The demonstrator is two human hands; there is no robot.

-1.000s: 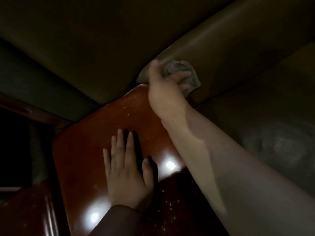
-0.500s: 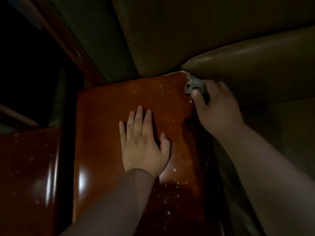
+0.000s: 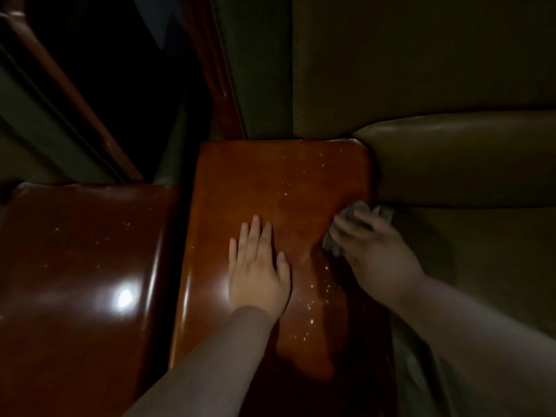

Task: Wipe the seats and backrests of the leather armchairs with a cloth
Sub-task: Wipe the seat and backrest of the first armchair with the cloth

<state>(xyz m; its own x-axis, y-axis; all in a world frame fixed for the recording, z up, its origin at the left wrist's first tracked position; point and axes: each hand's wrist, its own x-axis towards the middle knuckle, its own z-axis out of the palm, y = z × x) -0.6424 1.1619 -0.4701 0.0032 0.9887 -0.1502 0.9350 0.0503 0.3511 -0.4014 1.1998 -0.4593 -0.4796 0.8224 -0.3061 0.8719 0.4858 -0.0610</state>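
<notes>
Two hands at a glossy wooden armrest (image 3: 270,188).
Left hand (image 3: 257,272) lies flat, fingers straight; right hand (image 3: 379,260) clutches a grey cloth (image 3: 358,212) beside the leather cushion (image 3: 469,158).

- I see a glossy reddish-brown wooden armrest (image 3: 270,188) running down the middle of the view, speckled with small pale flecks.
- To its left, a second polished wooden armrest (image 3: 78,266) lies parallel, with a narrow dark gap between the two; a bright light reflection (image 3: 125,297) sits on it.
- At upper left I make out dark wooden rails (image 3: 69,94) crossing at a slant, dim and hard to read.
</notes>
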